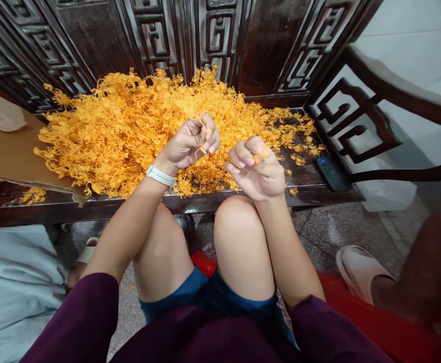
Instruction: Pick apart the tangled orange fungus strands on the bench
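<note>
A large heap of thin, curly orange pieces covers the dark wooden bench seat. In front of the heap, my left hand is raised with its fingers pinched on a small orange piece, which pokes out between thumb and fingers. A white watch band circles that wrist. My right hand hovers a little to the right, palm partly turned up and fingers curled around another small orange piece. The hands are apart. Fingers partly cover both pieces, so their exact shape is unclear.
At the left stands a cardboard sheet, with more orange pieces beside it. A dark phone lies near the carved armrest. Other people's pale trousers and a slipper show at the sides.
</note>
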Available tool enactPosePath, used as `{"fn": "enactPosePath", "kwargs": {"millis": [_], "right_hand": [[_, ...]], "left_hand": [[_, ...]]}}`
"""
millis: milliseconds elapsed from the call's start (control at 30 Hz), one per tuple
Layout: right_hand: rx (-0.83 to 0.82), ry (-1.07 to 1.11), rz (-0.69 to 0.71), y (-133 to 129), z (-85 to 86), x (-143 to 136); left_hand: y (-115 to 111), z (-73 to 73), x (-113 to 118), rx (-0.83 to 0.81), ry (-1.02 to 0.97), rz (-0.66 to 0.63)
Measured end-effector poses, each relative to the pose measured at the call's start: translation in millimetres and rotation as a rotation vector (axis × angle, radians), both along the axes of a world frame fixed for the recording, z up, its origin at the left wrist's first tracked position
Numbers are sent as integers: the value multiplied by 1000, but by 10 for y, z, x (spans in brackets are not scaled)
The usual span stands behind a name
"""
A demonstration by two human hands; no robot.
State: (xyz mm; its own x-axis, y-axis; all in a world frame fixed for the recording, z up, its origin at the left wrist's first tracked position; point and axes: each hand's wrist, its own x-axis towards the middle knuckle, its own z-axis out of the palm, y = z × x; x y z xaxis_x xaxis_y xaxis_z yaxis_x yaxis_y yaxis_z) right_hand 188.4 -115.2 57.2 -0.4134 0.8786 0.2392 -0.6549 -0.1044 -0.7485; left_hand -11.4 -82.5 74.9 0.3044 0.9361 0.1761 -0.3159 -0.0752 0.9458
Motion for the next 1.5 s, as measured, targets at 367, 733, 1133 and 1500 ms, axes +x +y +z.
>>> {"fn": "enactPosePath", "kwargs": {"millis": [367, 733, 1133, 1500], "right_hand": [[40, -57, 12, 186, -281, 147], [-338, -40, -142, 220, -305, 150], [222, -566, -531, 261, -437, -153], [129, -392, -508, 299, -508, -88]], "left_hand": [[138, -87, -9, -180, -58, -54], [137, -153, 69, -66, 228, -122], [110, -246, 168, 416, 1170, -138], [165, -339, 91, 433, 918, -79]]}}
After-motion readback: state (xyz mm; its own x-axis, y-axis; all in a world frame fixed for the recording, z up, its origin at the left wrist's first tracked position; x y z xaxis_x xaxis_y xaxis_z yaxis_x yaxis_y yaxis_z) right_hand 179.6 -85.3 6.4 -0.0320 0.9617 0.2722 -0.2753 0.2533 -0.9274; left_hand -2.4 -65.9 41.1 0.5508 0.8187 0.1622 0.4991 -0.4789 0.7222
